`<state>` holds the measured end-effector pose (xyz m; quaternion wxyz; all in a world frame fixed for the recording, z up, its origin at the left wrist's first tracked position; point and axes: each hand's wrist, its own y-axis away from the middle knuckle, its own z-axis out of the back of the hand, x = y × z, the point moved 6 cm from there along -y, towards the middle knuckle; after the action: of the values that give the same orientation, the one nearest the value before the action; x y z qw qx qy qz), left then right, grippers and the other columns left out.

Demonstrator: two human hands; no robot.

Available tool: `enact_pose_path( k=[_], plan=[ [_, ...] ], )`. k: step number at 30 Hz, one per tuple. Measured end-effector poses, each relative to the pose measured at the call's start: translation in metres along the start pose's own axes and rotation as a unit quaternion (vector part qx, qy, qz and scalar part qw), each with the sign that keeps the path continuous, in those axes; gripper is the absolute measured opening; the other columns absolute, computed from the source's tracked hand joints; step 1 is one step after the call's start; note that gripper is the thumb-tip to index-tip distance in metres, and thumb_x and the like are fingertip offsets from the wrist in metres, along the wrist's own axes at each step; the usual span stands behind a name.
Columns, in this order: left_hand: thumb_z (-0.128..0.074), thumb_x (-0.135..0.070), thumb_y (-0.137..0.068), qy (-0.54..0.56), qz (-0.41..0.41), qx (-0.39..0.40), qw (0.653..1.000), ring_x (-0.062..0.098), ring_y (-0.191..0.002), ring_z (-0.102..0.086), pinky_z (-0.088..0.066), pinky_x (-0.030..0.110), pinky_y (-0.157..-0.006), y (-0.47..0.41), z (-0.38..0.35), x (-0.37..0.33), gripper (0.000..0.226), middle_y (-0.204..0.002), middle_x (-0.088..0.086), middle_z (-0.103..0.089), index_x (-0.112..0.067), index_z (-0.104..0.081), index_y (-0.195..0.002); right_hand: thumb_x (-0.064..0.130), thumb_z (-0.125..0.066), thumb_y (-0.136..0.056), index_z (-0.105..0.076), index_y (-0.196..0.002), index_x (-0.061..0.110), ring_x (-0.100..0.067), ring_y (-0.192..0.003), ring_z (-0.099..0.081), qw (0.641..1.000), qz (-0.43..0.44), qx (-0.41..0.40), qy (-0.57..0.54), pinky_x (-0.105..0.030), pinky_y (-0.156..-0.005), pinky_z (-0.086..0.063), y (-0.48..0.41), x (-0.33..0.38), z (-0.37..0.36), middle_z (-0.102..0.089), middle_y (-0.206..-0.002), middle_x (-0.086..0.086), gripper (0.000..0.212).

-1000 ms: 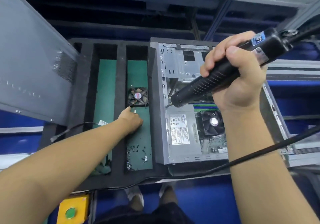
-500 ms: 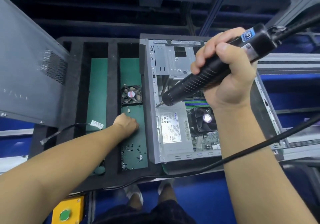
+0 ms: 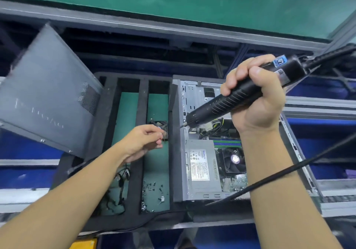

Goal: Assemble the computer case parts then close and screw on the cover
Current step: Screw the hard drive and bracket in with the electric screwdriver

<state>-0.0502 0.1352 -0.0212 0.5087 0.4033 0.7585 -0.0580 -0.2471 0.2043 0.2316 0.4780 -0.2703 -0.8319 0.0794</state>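
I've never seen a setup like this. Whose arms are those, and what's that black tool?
No robot here: a person wears a camera on the head, so you look down along their arms. The right hand grips a corded electric screwdriver, its tip at the left wall of an open computer case. The left hand pinches a small part, probably a screw. Beside the case, a black foam tray holds loose screws and cables. The grey side cover leans at the left, not yet fitted.
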Motion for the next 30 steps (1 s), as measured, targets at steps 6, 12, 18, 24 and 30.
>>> enact_pose_path(
  k=[6,12,18,24,30],
  plan=[
    [-0.075,-0.005,-0.074,0.066,-0.052,0.035,0.996,0.007,-0.053,-0.059,-0.057,0.022,-0.059,0.033,-0.025,-0.036,0.012,-0.062,0.0,-0.062,-0.015,-0.073,-0.068,0.01,-0.056,-0.074,-0.062,-0.071,0.016,-0.022,-0.056,-0.053,0.999,-0.008,0.019,-0.032,-0.028,-0.054,-0.045,0.002,-0.003,-0.028,-0.056,-0.067,-0.004,0.009],
    [-0.099,-0.029,-0.048,0.074,-0.056,0.069,0.993,0.009,-0.054,-0.06,-0.057,0.024,-0.059,0.043,-0.032,-0.045,0.037,-0.065,0.002,-0.063,-0.013,-0.073,-0.068,0.01,-0.056,-0.073,-0.061,-0.071,0.014,-0.022,-0.055,-0.053,0.998,-0.016,0.026,-0.055,-0.027,-0.052,-0.046,0.008,-0.011,-0.045,-0.056,-0.066,-0.005,0.007],
    [-0.097,-0.04,-0.053,0.06,-0.06,0.093,0.992,0.009,-0.055,-0.061,-0.056,0.022,-0.06,0.043,-0.034,-0.043,0.039,-0.063,0.002,-0.064,-0.014,-0.074,-0.069,0.01,-0.056,-0.073,-0.062,-0.069,0.016,-0.021,-0.055,-0.053,0.999,-0.012,0.024,-0.044,-0.027,-0.052,-0.045,0.012,-0.015,-0.046,-0.057,-0.066,-0.004,0.01],
    [-0.098,-0.04,-0.049,0.068,-0.05,0.092,0.992,0.01,-0.053,-0.061,-0.057,0.023,-0.059,0.04,-0.037,-0.04,0.039,-0.063,0.002,-0.065,-0.014,-0.075,-0.07,0.008,-0.055,-0.074,-0.061,-0.071,0.014,-0.02,-0.055,-0.054,0.999,-0.004,0.021,-0.045,-0.027,-0.052,-0.046,0.015,-0.016,-0.041,-0.057,-0.066,-0.004,0.008],
    [-0.101,-0.029,-0.046,0.13,-0.032,0.079,0.988,0.01,-0.055,-0.064,-0.058,0.022,-0.056,0.037,-0.045,-0.035,0.042,-0.067,0.004,-0.066,-0.012,-0.075,-0.074,0.009,-0.056,-0.072,-0.06,-0.071,0.015,-0.02,-0.055,-0.053,0.999,0.001,0.0,-0.048,-0.027,-0.052,-0.045,0.013,-0.015,-0.034,-0.056,-0.066,-0.004,0.007]
  ],
)
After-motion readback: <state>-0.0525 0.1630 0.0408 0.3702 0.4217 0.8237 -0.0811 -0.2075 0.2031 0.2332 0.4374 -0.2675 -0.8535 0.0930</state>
